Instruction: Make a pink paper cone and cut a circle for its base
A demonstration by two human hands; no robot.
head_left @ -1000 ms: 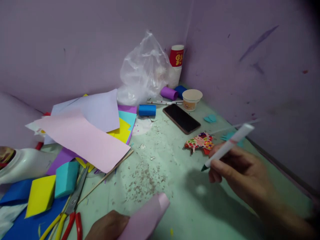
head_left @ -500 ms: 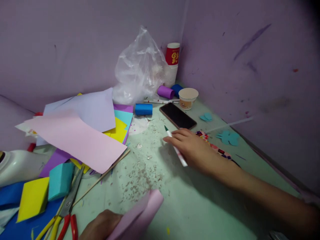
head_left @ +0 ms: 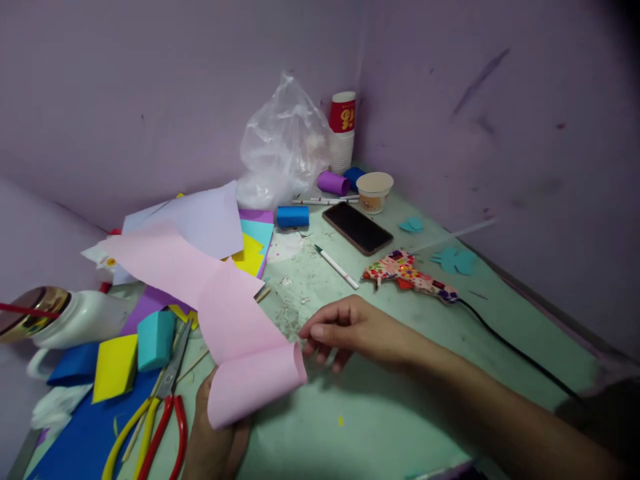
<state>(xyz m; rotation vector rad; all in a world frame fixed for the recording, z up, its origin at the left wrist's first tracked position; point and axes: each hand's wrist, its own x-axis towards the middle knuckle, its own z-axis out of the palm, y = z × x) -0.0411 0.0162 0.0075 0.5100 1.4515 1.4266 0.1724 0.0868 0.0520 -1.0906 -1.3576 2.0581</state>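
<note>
My left hand [head_left: 217, 427] grips a sheet of pink paper [head_left: 255, 387] whose near end is rolled over into a loose tube. The upper part of that sheet stands up in front of another pink sheet [head_left: 155, 253]. Close to the right end of the roll hovers my right hand [head_left: 345, 330], fingers apart and slightly bent, with nothing in it. Beyond it a white marker [head_left: 337, 267] with a green tip lies on the table. A flower-patterned glue gun [head_left: 405, 273] rests to the right of the marker, its black cord trailing toward me.
Scissors [head_left: 170, 380] with red handles and a yellow-handled tool [head_left: 143, 433] lie at the left by folded yellow paper [head_left: 115, 368]. A white bottle [head_left: 93, 317] stands behind. Farther back are a phone [head_left: 357, 229], a paper bowl [head_left: 374, 193], a plastic bag [head_left: 285, 147] and stacked cups [head_left: 343, 133].
My right hand has let go of the marker, which now lies on the table, and has come back toward the pink paper. My left hand has raised the rolled paper into fuller view.
</note>
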